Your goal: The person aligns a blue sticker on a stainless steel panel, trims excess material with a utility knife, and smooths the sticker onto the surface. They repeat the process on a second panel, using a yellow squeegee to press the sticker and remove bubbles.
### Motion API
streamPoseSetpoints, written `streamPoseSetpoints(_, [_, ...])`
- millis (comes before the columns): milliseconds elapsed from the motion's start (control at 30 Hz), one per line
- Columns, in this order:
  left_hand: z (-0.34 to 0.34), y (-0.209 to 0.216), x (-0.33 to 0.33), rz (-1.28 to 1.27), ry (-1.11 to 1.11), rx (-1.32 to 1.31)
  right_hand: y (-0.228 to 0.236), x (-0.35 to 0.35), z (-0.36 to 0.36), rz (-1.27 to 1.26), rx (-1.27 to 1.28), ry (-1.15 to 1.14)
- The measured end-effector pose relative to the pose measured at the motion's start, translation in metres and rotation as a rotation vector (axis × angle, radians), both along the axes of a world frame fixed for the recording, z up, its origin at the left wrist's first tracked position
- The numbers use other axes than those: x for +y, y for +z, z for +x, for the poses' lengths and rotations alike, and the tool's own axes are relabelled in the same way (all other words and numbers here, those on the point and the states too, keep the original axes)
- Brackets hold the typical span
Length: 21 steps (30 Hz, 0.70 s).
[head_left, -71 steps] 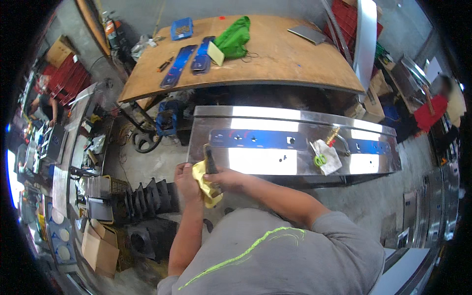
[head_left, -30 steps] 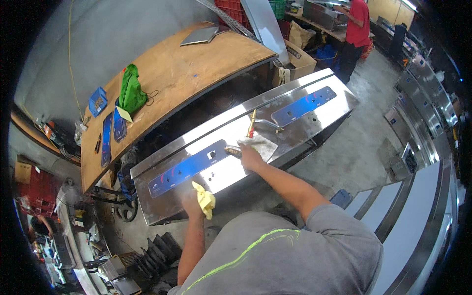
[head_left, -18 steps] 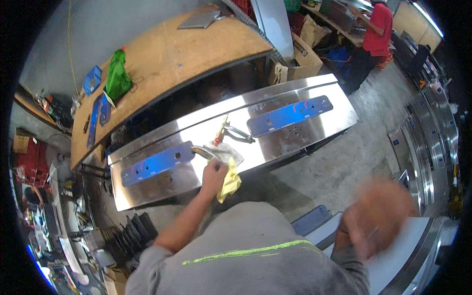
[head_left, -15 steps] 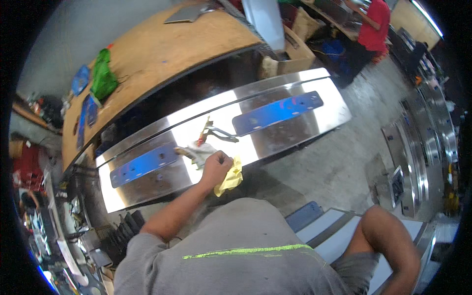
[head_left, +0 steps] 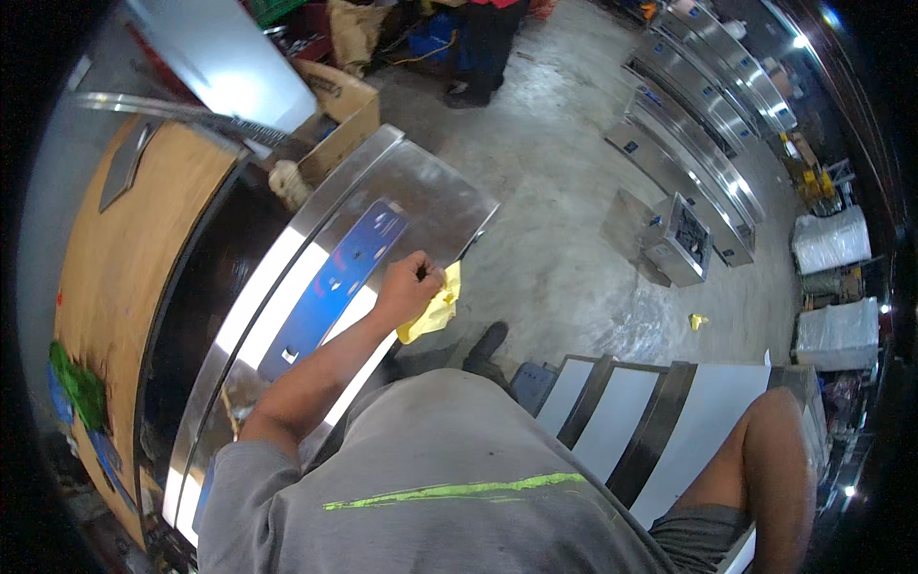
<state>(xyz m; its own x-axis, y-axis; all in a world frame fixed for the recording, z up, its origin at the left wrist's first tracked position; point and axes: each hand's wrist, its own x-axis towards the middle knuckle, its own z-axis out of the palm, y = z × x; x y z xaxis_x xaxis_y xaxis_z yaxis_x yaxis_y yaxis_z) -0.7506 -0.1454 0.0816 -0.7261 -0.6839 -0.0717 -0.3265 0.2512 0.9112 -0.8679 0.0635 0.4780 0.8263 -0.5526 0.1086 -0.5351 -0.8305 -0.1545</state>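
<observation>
My left hand (head_left: 406,287) is closed on a crumpled yellow sheet (head_left: 435,311), which hangs below the fingers; I cannot tell whether it is paper or cloth. The hand is over the near side of a long brushed steel panel (head_left: 435,196), beside a blue strip (head_left: 330,287) with holes that lies along it. My forearm covers part of the panel, with only a bit of a brownish item showing by the elbow. My right arm bends at the elbow on the right and runs out past the lower edge, so that hand is hidden.
A wooden table (head_left: 158,230) with a green bag (head_left: 78,383) stands left, near a cardboard box (head_left: 349,120). A person in dark trousers (head_left: 488,48) stands beyond. Steel units (head_left: 684,239) and a yellow scrap (head_left: 698,322) are on the floor. White panels (head_left: 612,411) lie beside me.
My view and body have turned right, so the steel panel now lies further left. The left hand keeps the yellow sheet and is nearer the panel's right end. The tools on the panel have left view.
</observation>
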Motion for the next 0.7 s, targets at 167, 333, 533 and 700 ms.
streamPoseSetpoints(167, [-0.102, -0.028, -0.021, 0.064, 0.13, -0.11, -0.018, -0.027, -0.13, 0.006, -0.02, 0.034])
streamPoseSetpoints(333, [-0.18, -0.025, -0.017, 0.035, 0.262, -0.137, -0.007, -0.053, -0.249, 0.005, -0.032, 0.114])
streamPoseSetpoints(533, [-0.255, -0.012, -0.067, 0.031, 0.463, -0.137, 0.013, -0.112, -0.352, 0.026, -0.008, 0.211])
streamPoseSetpoints(700, [-0.316, -0.038, -0.118, 0.03, 0.587, -0.139, 0.006, -0.189, -0.42, 0.034, 0.036, 0.278])
